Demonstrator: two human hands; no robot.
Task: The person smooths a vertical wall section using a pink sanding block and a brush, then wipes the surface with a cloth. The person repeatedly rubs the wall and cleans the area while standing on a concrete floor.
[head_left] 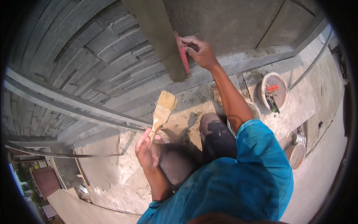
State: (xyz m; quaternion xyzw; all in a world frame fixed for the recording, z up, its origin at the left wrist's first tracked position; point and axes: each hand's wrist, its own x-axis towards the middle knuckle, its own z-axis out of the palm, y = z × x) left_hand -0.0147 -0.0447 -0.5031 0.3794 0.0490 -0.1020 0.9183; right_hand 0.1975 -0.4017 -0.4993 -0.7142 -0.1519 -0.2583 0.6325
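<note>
My left hand (147, 148) is closed around the handle of a flat paintbrush (163, 108), its pale bristles pointing up and away from me. With my right hand (201, 52) I grip a red, narrow float-like tool (182, 53) by its back. That tool lies along the right edge of a smooth, damp-looking strip of mortar (160, 37) on the wall. The face of the red tool against the wall is hidden from this view.
Stacked grey stone cladding (112, 48) covers the wall on the left, crossed by long metal bars (74, 106). At right stands a bucket (264, 87) with tools in it; another bucket (254, 109) is partly behind my right arm. Farther right is a small tub (296, 155).
</note>
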